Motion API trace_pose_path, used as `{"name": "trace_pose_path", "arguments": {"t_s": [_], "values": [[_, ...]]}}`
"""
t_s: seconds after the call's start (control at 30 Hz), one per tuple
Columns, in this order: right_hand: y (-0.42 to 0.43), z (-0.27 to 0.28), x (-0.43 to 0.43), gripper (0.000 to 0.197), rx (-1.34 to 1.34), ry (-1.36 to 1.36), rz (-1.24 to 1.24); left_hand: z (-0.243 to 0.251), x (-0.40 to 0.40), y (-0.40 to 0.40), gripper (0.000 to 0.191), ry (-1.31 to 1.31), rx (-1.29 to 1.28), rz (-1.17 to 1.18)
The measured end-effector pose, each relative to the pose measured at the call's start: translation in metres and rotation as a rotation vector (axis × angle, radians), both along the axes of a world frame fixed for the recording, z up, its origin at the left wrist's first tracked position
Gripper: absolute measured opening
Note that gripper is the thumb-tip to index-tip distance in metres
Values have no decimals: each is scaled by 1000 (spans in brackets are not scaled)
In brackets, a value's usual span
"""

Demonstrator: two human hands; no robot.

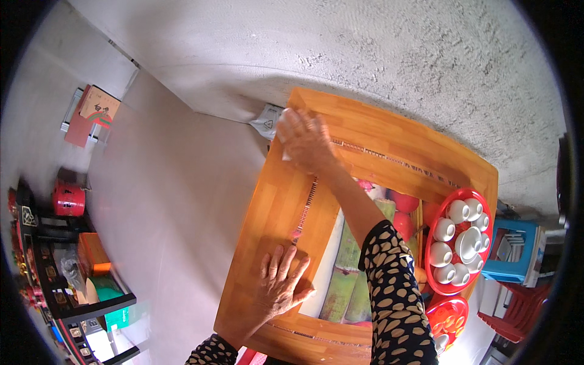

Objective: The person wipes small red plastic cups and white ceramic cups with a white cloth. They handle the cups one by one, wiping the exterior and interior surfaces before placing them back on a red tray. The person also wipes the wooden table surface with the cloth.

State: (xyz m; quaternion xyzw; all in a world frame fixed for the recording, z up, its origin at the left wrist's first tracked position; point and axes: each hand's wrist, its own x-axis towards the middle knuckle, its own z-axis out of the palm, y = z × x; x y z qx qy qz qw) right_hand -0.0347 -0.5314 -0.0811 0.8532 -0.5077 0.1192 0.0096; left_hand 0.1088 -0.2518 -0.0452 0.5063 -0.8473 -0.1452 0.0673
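My right hand (306, 141) stretches to the far left corner of the wooden table (260, 219), blurred, pressing a white wipe or cloth (286, 156). Only small parts of that cloth show beyond the palm and fingers. Palm down, my left hand (280, 283) rests with spread fingers on the table's left side, beside a patterned inlay strip (306, 212). It holds nothing. In the table's middle lies a panel printed with fruit and green stalks (349, 246), partly covered by my right forearm.
A red tray (430, 269) of upturned white cups and a lidded bowl stands at the table's right. Nearer is another red tray (464, 305). A rough wall (365, 54) borders the far side. Beyond are a plastic bag (267, 121), a blue stool (511, 273) and a black shelf (98, 308).
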Motion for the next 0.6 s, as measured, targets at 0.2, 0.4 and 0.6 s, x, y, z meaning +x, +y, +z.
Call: {"name": "trace_pose_path", "arguments": {"t_s": [0.2,0.4,0.6], "values": [[-43,4,4,57,-31,-39,-180,5,3,-4,79,10,11,-2],[-43,-23,3,58,-235,-94,-244,0,-1,-3,73,31,12,9],[-15,-11,-41,55,-221,-157,-336,-5,2,1,77,-66,15,-25]]}}
